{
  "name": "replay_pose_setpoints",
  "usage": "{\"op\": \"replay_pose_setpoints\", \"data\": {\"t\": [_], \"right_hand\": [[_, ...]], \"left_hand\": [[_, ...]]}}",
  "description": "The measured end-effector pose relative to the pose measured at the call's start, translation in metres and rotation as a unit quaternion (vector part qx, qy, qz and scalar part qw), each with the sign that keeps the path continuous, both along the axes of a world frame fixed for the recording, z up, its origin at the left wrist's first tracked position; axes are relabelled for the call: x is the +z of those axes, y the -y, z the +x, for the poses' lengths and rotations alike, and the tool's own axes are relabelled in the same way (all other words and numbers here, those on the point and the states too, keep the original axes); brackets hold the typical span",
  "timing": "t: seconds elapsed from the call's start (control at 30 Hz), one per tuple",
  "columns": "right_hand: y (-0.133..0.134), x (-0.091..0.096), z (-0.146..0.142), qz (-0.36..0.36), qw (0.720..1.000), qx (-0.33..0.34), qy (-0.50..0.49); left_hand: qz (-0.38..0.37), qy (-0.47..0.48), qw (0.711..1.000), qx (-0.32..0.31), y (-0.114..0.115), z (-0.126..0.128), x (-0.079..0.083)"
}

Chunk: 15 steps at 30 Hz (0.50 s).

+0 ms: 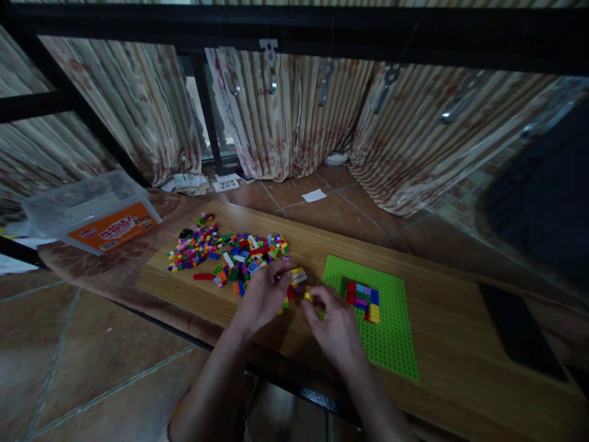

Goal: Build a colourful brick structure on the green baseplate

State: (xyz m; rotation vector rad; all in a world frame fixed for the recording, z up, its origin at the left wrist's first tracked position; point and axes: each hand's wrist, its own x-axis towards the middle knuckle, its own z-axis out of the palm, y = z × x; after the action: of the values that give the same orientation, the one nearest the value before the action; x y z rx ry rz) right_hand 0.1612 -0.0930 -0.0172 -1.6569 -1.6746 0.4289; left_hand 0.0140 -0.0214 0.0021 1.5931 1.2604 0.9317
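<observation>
My right hand (335, 322) pinches a small yellow brick (308, 296) between thumb and fingertips, just left of the green baseplate (391, 331). My left hand (265, 291) hovers at the right edge of the brick pile (239, 248), its fingers curved and a gap between thumb and index finger. Close to those fingertips is a white and yellow brick piece (298, 275); contact with it is hard to make out. On the baseplate sits a small blocky build (363, 301) of red, blue, purple and yellow bricks. Part of the pile is hidden behind my left hand.
A clear plastic box (92, 202) with an orange label stands left of the wooden tabletop (442, 319). On the right part of the top lies a dark flat object (522, 328). Behind are striped curtains (294, 116) and a white paper (314, 196) on the tiles.
</observation>
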Motion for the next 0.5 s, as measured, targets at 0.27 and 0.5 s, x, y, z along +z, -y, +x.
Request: {"op": "replay_pose_setpoints", "data": {"t": [0.27,0.5], "right_hand": [[0.02,0.006,0.072,0.019,0.978,-0.142,-0.153],[0.027,-0.003,0.099,0.025,0.978,-0.169,-0.118]], "left_hand": [[0.025,-0.025,0.995,-0.09,0.022,0.025,0.003],[0.014,-0.061,0.991,-0.12,0.035,0.046,-0.001]]}}
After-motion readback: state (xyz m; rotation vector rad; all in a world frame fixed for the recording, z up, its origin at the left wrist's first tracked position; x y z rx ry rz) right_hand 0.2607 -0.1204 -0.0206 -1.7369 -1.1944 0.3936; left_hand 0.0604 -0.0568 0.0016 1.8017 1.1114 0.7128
